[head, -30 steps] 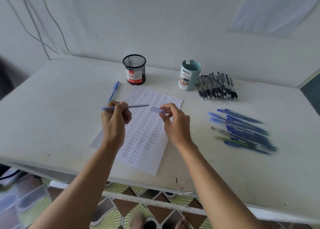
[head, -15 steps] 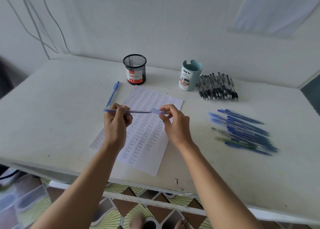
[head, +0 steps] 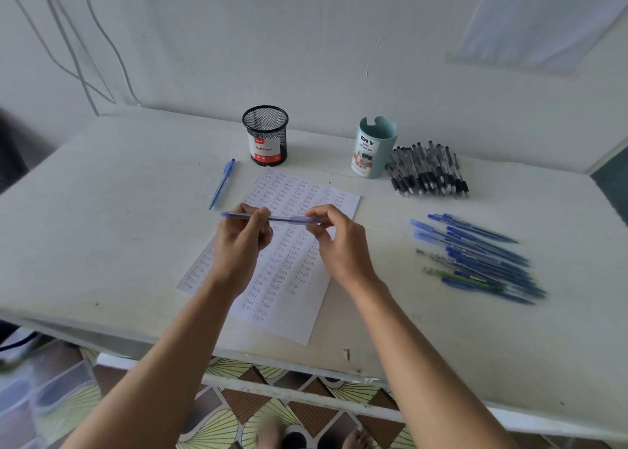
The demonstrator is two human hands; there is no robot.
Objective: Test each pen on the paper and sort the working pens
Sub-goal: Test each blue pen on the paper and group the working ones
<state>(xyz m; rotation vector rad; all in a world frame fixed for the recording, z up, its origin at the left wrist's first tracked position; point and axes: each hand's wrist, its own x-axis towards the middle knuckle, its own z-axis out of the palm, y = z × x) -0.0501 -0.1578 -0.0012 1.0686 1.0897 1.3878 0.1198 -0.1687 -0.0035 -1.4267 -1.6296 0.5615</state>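
Bare left forearm [head: 170, 357] and right forearm [head: 414, 357] come in from the bottom edge and converge toward the middle, wrists roughly level. The left hand [head: 242, 244] has its back to camera, fingers curled, thumb and fingers pinching the blue pen [head: 272, 218] on its left half. The pen lies about horizontal between the hands. The right hand [head: 341, 244] is also back to camera, with thumb and forefinger pinching the pen's right end (too blurred to tell cap from barrel) and the other fingers loosely curled under. The hands are close but not touching each other; only the pen bridges them.
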